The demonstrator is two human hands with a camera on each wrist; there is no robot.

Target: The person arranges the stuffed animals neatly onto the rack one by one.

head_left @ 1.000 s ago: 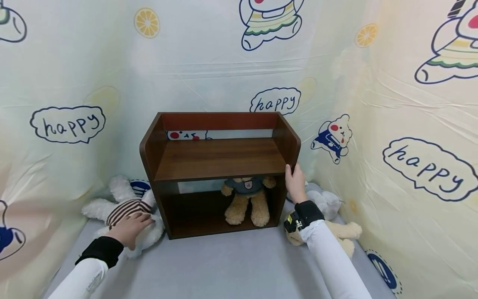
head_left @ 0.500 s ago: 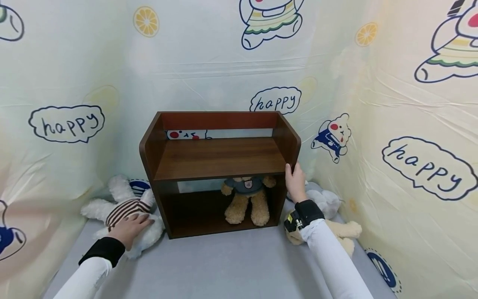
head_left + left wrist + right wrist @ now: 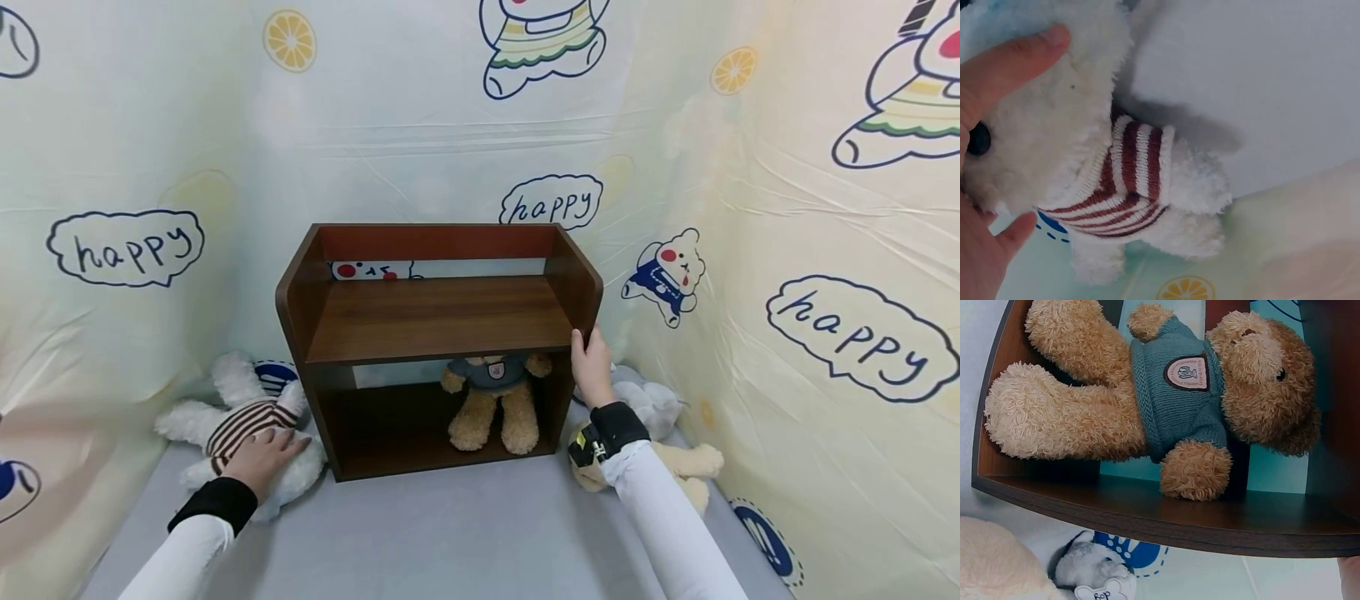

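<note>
My left hand lies on the head of a white plush toy in a brown-and-white striped sweater. In the left wrist view its fingers spread straight to either side of the toy's head, beside a black eye. My right hand grips the right side panel of a two-tier brown wooden shelf. On the lower tier sits a tan teddy bear in a teal knitted sweater. The upper board hides most of its head from above; the right wrist view shows the bear almost whole.
A grey plush toy and a cream plush toy lie right of the shelf, partly behind my right forearm. The shelf stands on a grey surface, with printed "happy" cloth walls behind and at the sides.
My left forearm has shifted slightly to the right and the left hand has settled a little on the plush toy. My right hand keeps its grip on the shelf.
</note>
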